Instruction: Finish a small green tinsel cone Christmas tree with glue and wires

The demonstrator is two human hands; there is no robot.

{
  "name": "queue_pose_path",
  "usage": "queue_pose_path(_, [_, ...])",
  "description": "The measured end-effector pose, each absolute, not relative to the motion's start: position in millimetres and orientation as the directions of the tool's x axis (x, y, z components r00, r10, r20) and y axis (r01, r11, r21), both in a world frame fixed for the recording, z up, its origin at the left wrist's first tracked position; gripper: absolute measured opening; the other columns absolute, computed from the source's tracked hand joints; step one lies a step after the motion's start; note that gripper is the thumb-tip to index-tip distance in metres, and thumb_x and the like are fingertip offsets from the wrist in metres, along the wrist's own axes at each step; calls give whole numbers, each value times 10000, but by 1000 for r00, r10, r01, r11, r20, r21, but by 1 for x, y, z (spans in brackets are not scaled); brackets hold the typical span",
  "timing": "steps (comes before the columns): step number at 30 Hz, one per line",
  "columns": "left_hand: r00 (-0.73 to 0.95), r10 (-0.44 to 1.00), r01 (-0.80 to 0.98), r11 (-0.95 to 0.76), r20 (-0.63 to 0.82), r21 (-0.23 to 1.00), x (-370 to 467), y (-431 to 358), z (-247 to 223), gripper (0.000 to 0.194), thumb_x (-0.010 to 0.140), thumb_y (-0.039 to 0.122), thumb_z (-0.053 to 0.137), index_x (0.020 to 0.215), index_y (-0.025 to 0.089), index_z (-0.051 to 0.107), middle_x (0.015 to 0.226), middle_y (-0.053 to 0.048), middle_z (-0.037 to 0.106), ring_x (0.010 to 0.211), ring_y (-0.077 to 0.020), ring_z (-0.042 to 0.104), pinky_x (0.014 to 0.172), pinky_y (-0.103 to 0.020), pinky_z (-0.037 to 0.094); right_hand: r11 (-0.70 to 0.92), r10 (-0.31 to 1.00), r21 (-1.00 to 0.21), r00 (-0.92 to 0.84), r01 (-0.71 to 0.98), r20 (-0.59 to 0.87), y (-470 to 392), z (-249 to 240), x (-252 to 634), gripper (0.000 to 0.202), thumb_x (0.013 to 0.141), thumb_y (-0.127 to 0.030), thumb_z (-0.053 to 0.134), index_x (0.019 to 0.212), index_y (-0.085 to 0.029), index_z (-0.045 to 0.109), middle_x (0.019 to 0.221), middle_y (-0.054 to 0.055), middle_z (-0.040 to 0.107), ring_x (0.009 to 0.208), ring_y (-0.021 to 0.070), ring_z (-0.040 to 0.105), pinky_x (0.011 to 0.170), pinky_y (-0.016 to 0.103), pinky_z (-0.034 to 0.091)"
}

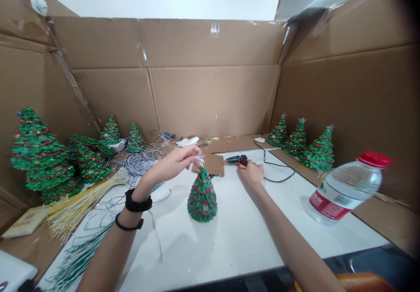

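Note:
A small green tree [202, 196] with red garland stands upright on the white table [243, 239]. At its tip, my left hand [179, 161] pinches a pale star [201, 160] between thumb and fingers. To the right, my right hand [252, 172] is closed round the handle of a black and orange glue gun [236, 160]. The gun's nozzle points left, over the edge of a brown cardboard square [215, 165] behind the tree.
Several finished trees [296, 139] stand at right, others [88, 163] at left. A water bottle [344, 189] is at right. Wire coils [138, 161], yellow strands [87, 198] and green strands [82, 255] lie left. A black cable [282, 180] curves behind my right hand.

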State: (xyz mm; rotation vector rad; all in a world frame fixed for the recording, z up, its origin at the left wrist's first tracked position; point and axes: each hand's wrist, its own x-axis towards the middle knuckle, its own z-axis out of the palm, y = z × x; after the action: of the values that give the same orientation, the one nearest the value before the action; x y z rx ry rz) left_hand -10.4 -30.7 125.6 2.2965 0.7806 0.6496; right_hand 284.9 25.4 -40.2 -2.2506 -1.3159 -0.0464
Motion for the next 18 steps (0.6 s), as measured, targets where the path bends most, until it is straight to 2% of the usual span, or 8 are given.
queue_pose_path(5, [687, 682, 437, -664, 251, 607, -10, -33, 126, 168, 937, 252, 364, 1011, 209, 509, 890, -6, 663, 722, -119, 552, 687, -256, 441, -364, 780, -433, 524, 824, 342, 23, -36, 277, 433, 815, -359, 544, 1104, -38, 566, 1115, 263, 565, 1111, 386, 445, 887, 455, 354])
queue_pose_path(7, [676, 690, 463, -671, 258, 579, -10, -34, 126, 175, 941, 262, 359, 1007, 213, 514, 895, -8, 658, 757, -132, 559, 692, -262, 435, -216, 799, -514, 452, 830, 395, 18, -24, 266, 448, 842, -399, 510, 1140, -69, 560, 1180, 237, 544, 1158, 356, 432, 940, 447, 347])
queue_pose_path(9, [669, 696, 484, -675, 262, 558, -9, -35, 125, 180, 943, 271, 358, 1004, 216, 517, 895, -8, 657, 768, -139, 561, 698, -268, 432, 137, 871, -707, 256, 693, 420, 9, -9, 251, 435, 872, -436, 464, 1160, -127, 569, 1197, 181, 566, 1151, 302, 468, 961, 423, 362])
queue_pose_path(10, [665, 699, 492, -675, 263, 550, -9, -36, 125, 179, 943, 275, 361, 1006, 217, 519, 892, -7, 657, 762, -141, 559, 699, -271, 431, 297, 914, -805, 91, 515, 395, 2, -2, 242, 447, 892, -473, 425, 1186, -167, 565, 1192, 144, 586, 1114, 271, 510, 944, 407, 389])
queue_pose_path(11, [662, 702, 497, -674, 264, 546, -9, -36, 125, 178, 942, 279, 366, 1010, 218, 520, 890, -7, 657, 755, -142, 559, 698, -274, 431, 381, 925, -865, -115, 327, 363, -4, 5, 232, 474, 907, -512, 390, 1239, -210, 543, 1205, 113, 596, 1105, 248, 528, 935, 397, 405])
queue_pose_path(13, [662, 700, 493, -676, 267, 548, -9, -36, 125, 176, 940, 272, 371, 1018, 220, 519, 870, -5, 655, 746, -142, 560, 695, -275, 431, 422, 841, -904, -405, 75, 359, -19, 15, 214, 528, 877, -582, 435, 1280, -255, 529, 1234, 84, 593, 1090, 230, 546, 932, 387, 418])
queue_pose_path(14, [668, 694, 484, -679, 268, 552, -9, -36, 124, 175, 940, 260, 367, 1019, 220, 517, 848, -1, 651, 739, -141, 561, 694, -273, 431, 427, 792, -904, -491, 22, 362, -25, 18, 207, 551, 851, -599, 483, 1279, -256, 538, 1241, 83, 591, 1110, 235, 538, 948, 392, 410])
queue_pose_path(18, [690, 664, 456, -707, 288, 540, -10, -36, 124, 184, 936, 220, 350, 1015, 222, 517, 790, 16, 630, 709, -130, 558, 683, -260, 424, 477, 739, -878, -552, 27, 385, -38, 23, 190, 520, 822, -576, 561, 1212, -236, 609, 1156, 86, 633, 1150, 256, 506, 976, 424, 388])
